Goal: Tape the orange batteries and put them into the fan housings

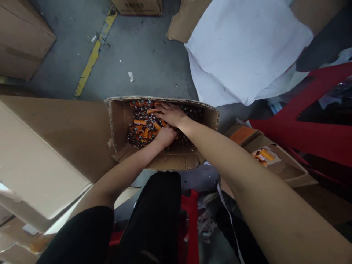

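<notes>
A cardboard box with its top open holds a heap of orange cylindrical batteries, many standing with their metal ends up and others lying on their sides. Both my hands are inside it. My right hand lies over the batteries near the far wall, fingers stretched out and apart, touching a few of them. Closer to me, my left hand dips into the heap with its fingers curled down. What those fingers hold, if anything, is hidden beneath the hand.
A large carton stands against the box's left side. White sheeting covers something at the upper right. On the right are a smaller box with orange batteries and a red plastic chair. Yellow tape marks the floor.
</notes>
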Motion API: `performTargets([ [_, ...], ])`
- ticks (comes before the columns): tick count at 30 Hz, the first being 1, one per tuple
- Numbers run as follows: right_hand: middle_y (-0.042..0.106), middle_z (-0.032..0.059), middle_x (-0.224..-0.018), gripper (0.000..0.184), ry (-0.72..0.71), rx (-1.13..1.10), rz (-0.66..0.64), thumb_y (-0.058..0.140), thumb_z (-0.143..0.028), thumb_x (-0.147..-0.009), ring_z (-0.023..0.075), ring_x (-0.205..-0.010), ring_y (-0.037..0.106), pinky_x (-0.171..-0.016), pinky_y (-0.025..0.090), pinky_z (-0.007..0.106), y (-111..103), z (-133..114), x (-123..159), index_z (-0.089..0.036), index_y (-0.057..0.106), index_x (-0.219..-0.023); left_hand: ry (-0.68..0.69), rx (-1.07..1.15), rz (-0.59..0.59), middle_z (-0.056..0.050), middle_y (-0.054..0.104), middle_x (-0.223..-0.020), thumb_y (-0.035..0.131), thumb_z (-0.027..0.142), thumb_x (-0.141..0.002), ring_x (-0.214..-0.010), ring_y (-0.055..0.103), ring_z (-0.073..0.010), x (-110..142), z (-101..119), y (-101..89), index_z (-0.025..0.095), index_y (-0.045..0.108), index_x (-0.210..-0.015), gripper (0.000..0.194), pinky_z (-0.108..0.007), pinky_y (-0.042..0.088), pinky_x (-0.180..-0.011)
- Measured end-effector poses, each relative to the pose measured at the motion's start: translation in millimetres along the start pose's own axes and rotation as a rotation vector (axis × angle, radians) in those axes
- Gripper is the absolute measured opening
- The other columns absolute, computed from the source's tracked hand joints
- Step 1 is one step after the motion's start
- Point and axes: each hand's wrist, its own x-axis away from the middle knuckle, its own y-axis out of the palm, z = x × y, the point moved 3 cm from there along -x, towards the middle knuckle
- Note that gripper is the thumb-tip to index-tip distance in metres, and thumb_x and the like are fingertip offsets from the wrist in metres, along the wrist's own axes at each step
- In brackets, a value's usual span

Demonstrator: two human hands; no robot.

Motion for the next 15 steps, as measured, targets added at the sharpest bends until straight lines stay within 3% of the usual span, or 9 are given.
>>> performTargets([
  [7, 0.035, 0.0053, -0.177, 0.051, 0.045, -0.055, -0.03, 0.037, -0.02, -0.111, 0.0268, -0.161, 0.033, -0.129, 0.031, 0.047, 0.5, 4.0, -8.6, -0.026, 0.055, -0.158, 0.21, 0.089, 0.036, -0.01, 0.08, -0.106, 0.074, 0.015, -0.078, -0.104, 0.072, -0.0268, 25.9, -20.2, -33.9, 0.018, 0.079, -0.107, 0.029, -0.036, 0.057, -0.096],
  [11, 0.037, 0.0111, -0.176, 0.056, 0.112, -0.022, 0.042, 0.035, -0.014, -0.109, 0.029, -0.158, 0.037, -0.128, 0.031, 0.049, 5.6, -8.6, -13.9, -0.023, 0.048, -0.163, 0.184, 0.381, 0.282, -0.004, 0.079, -0.099, 0.073, 0.021, -0.081, -0.092, 0.073, -0.0205, 63.4, -20.6, -54.8, 0.02, 0.075, -0.108, 0.027, -0.03, 0.057, -0.09],
  [15, 0.048, 0.0202, -0.167, 0.06, 0.24, 0.003, 0.126, 0.029, -0.011, -0.109, 0.0339, -0.15, 0.044, -0.119, 0.039, 0.056, 10.7, -28.0, -27.3, -0.019, 0.041, -0.167, 0.007, 0.727, 0.479, 0.0, 0.078, -0.093, 0.075, 0.029, -0.079, -0.082, 0.071, -0.0163, 101.8, -24.2, -56.8, 0.021, 0.072, -0.098, 0.021, -0.027, 0.056, -0.082],
])
